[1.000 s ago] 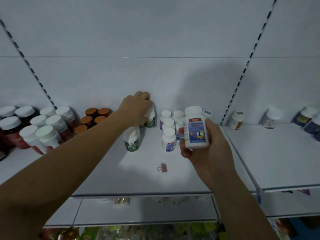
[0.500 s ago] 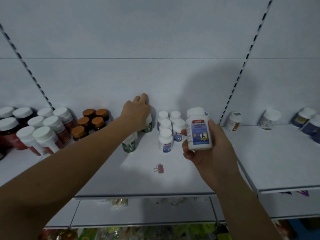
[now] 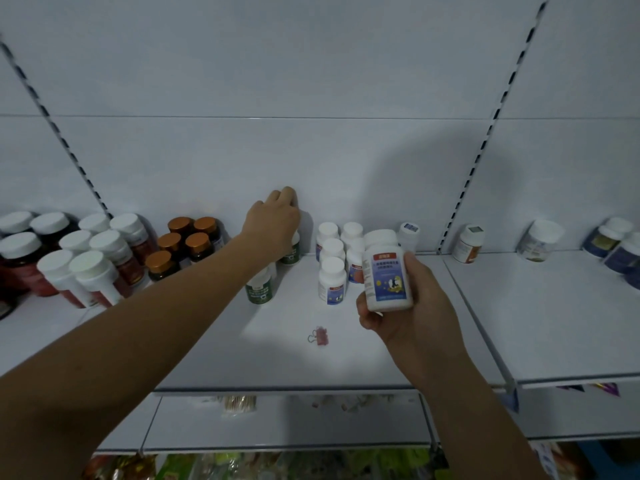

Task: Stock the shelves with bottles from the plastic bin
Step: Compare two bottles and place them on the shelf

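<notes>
Though illegible, blue-labelled bottle (image 3: 388, 275) in right hand (image 3: 417, 308)

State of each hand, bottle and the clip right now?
left hand, curled over the back green-label bottle, which stands upright
right hand, grips the large blue-label bottle, held upright, capped
front green-label bottle, upright, top hidden from view
small blue-label bottles, upright, capped
orange-capped bottles, upright, capped
binder clip, lying loose on the shelf
</notes>
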Action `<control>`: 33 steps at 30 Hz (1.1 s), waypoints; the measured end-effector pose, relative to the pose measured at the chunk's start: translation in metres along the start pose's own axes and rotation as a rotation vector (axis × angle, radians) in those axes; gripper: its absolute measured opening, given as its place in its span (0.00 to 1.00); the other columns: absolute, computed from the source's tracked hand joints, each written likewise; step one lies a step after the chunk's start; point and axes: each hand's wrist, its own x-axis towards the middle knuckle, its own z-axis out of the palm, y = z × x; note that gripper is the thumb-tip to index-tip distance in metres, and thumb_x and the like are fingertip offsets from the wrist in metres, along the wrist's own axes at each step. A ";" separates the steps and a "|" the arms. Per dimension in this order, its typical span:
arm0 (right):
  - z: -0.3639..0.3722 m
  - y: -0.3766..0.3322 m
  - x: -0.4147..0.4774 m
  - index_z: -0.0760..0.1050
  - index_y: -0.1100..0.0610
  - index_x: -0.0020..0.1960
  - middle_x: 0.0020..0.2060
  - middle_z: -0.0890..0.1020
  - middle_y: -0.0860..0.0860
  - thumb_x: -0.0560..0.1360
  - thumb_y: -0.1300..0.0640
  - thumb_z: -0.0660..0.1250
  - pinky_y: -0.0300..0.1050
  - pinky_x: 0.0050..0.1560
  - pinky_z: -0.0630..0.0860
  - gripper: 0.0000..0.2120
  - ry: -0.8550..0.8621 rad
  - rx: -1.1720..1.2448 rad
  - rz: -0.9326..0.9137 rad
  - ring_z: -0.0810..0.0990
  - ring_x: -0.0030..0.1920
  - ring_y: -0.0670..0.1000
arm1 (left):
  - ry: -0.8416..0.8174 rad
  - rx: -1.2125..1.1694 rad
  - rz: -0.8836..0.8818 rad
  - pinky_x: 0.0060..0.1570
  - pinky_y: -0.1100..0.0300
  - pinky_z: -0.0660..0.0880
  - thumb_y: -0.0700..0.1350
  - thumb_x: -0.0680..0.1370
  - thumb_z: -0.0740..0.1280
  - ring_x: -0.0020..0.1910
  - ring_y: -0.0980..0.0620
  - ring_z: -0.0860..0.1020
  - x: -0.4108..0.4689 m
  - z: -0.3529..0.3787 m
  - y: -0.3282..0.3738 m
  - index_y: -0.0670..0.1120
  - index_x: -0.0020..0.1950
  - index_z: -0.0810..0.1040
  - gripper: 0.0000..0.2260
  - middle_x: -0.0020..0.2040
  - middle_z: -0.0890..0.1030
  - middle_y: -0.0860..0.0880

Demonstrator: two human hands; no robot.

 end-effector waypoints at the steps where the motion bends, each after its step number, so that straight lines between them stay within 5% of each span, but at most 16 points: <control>1: -0.002 0.000 0.000 0.79 0.62 0.58 0.40 0.83 0.60 0.86 0.46 0.55 0.47 0.31 0.73 0.22 -0.004 -0.002 0.000 0.79 0.32 0.57 | 0.007 -0.003 0.003 0.47 0.53 0.73 0.41 0.74 0.74 0.59 0.44 0.72 0.000 0.002 0.000 0.42 0.61 0.79 0.16 0.64 0.69 0.44; 6: -0.016 -0.004 0.002 0.77 0.63 0.67 0.53 0.85 0.62 0.85 0.50 0.57 0.49 0.35 0.76 0.21 -0.006 0.026 -0.009 0.84 0.40 0.59 | -0.010 -0.038 0.018 0.51 0.50 0.76 0.47 0.71 0.78 0.62 0.44 0.72 -0.003 0.002 -0.004 0.49 0.69 0.77 0.26 0.67 0.70 0.47; 10: -0.024 -0.008 0.007 0.78 0.61 0.66 0.51 0.86 0.60 0.82 0.50 0.61 0.49 0.38 0.79 0.20 0.000 0.015 -0.070 0.83 0.45 0.58 | -0.049 -0.186 0.010 0.59 0.48 0.73 0.54 0.74 0.76 0.69 0.45 0.71 -0.013 -0.022 -0.004 0.52 0.76 0.71 0.32 0.73 0.71 0.48; 15: -0.046 0.005 0.029 0.81 0.55 0.63 0.53 0.87 0.53 0.79 0.57 0.73 0.51 0.53 0.84 0.14 0.045 -0.330 -0.232 0.86 0.56 0.57 | 0.122 -0.451 -0.004 0.62 0.47 0.74 0.55 0.81 0.69 0.66 0.46 0.75 -0.057 -0.052 0.008 0.53 0.76 0.72 0.23 0.71 0.75 0.50; 18: -0.059 0.013 0.045 0.80 0.47 0.63 0.54 0.86 0.46 0.77 0.54 0.77 0.38 0.48 0.80 0.16 0.096 -0.661 -0.344 0.84 0.52 0.44 | 0.211 -0.832 -0.091 0.65 0.54 0.72 0.54 0.80 0.72 0.67 0.53 0.75 -0.095 -0.044 0.031 0.52 0.76 0.72 0.25 0.71 0.76 0.53; 23: -0.074 0.031 0.080 0.76 0.46 0.64 0.56 0.83 0.40 0.75 0.58 0.78 0.37 0.50 0.77 0.21 0.073 -0.908 -0.334 0.82 0.56 0.42 | -0.021 -1.212 -0.236 0.74 0.55 0.70 0.55 0.76 0.78 0.74 0.62 0.70 -0.117 0.000 0.069 0.53 0.80 0.66 0.36 0.76 0.72 0.56; 26: -0.078 0.042 0.093 0.76 0.47 0.65 0.53 0.83 0.39 0.75 0.62 0.77 0.30 0.48 0.77 0.23 0.028 -0.921 -0.294 0.83 0.54 0.41 | -0.074 -1.312 -0.210 0.53 0.79 0.71 0.40 0.76 0.78 0.58 0.78 0.74 -0.114 0.009 0.088 0.59 0.69 0.69 0.28 0.62 0.76 0.64; 31: -0.080 0.056 0.097 0.79 0.53 0.68 0.56 0.86 0.43 0.76 0.65 0.76 0.30 0.52 0.77 0.23 -0.019 -0.909 -0.341 0.84 0.54 0.37 | -0.121 -1.399 -0.246 0.42 0.61 0.84 0.46 0.75 0.78 0.59 0.65 0.79 -0.111 0.019 0.104 0.64 0.77 0.62 0.37 0.64 0.78 0.65; 33: -0.080 0.058 0.097 0.79 0.52 0.68 0.57 0.86 0.43 0.76 0.66 0.75 0.31 0.54 0.78 0.23 -0.033 -0.891 -0.340 0.84 0.56 0.37 | -0.137 -1.413 -0.252 0.36 0.66 0.81 0.44 0.76 0.77 0.56 0.63 0.79 -0.110 0.021 0.108 0.61 0.80 0.58 0.40 0.68 0.77 0.58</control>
